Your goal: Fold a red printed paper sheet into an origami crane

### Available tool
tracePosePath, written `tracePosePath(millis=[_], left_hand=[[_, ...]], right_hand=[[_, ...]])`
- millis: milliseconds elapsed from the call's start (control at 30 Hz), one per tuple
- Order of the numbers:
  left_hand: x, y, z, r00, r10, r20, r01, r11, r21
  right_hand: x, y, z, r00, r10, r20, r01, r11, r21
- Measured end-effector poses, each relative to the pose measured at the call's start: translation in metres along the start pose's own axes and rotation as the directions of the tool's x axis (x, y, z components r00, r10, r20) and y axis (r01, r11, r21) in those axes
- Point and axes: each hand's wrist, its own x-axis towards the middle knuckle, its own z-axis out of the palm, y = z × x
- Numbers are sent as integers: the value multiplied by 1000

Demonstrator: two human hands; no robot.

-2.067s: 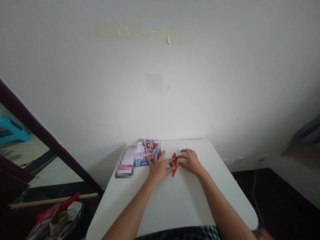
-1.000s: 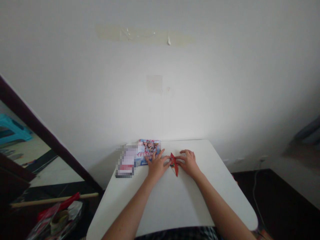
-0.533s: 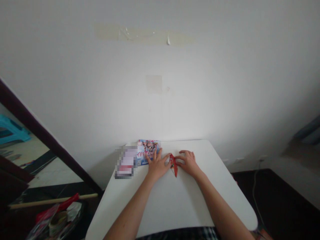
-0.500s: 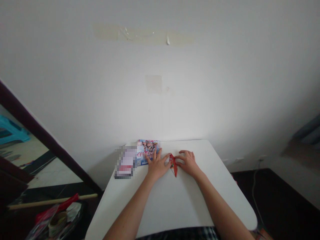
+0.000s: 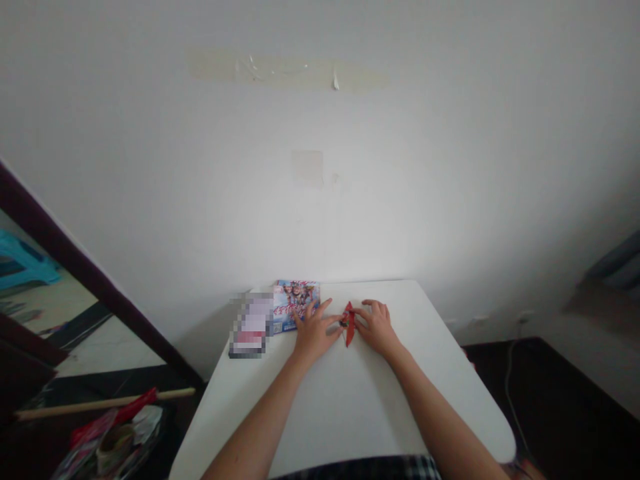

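A small piece of folded red paper (image 5: 351, 328), pointed at both ends, lies on the white table between my hands. Some dark and coloured print shows on its left side. My left hand (image 5: 315, 335) grips the paper's left side with thumb and index finger, while its other fingers spread toward the booklet. From the right, my right hand (image 5: 378, 327) has its thumb and index finger on the paper's edge, its remaining fingers loosely bent. Part of the paper is hidden behind the fingertips. Just beyond my left hand lies a colourful printed booklet (image 5: 284, 319), partly covered by my fingers.
A phone-like thing (image 5: 249, 333), blurred by pixelation, lies at the left of the white table (image 5: 350, 413), against the booklet. The wall (image 5: 370, 220) rises right behind the table. On the floor at lower left are a wooden stick (image 5: 115, 402) and a bag of assorted things (image 5: 117, 443).
The red paper has turned slightly and looks wider, with more of its folded side showing. My left fingers have shifted a little to the right; my right hand has barely moved.
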Motion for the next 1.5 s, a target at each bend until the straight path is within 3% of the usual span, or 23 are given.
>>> tracePosePath(millis=[500, 1067, 1300, 1500], left_hand=[[6, 1, 2, 997, -81, -12, 82, 996, 26], [-4, -7, 4, 1000, -29, -7, 29, 998, 53], [0, 0, 6, 995, -86, -42, 88, 994, 63], [1, 0, 4, 992, -123, 7, 122, 989, 78]], right_hand=[[1, -1, -4, 993, -103, -64, 107, 993, 59], [-4, -4, -13, 993, -115, -12, 115, 993, 11], [-2, -9, -8, 994, -106, -34, 106, 994, 6], [-3, -12, -12, 998, -70, 8, 70, 997, 20]])
